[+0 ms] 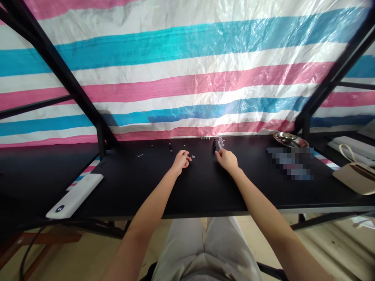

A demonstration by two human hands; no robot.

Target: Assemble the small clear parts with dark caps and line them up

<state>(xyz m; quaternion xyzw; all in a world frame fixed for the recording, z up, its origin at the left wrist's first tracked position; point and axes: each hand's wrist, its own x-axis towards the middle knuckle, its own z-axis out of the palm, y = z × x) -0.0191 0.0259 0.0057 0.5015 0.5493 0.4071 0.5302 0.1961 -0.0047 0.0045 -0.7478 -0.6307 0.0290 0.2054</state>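
Note:
Over the middle of the black table, my left hand is closed in a pinch on a small black stick with a grey end. Its exact kind is too small to make out. My right hand has its fingers drawn together at the near edge of some small black pieces. White or clear pieces lie right beside those. Whether the right fingertips hold one of them is hidden. Another short black stick lies left of my left hand.
A row of small metallic pieces lies at the table's back edge. Thin white scraps are to the left. At right stand a shiny metal dish and a beige pouch. A white oblong device lies at left. Striped sheeting hangs behind.

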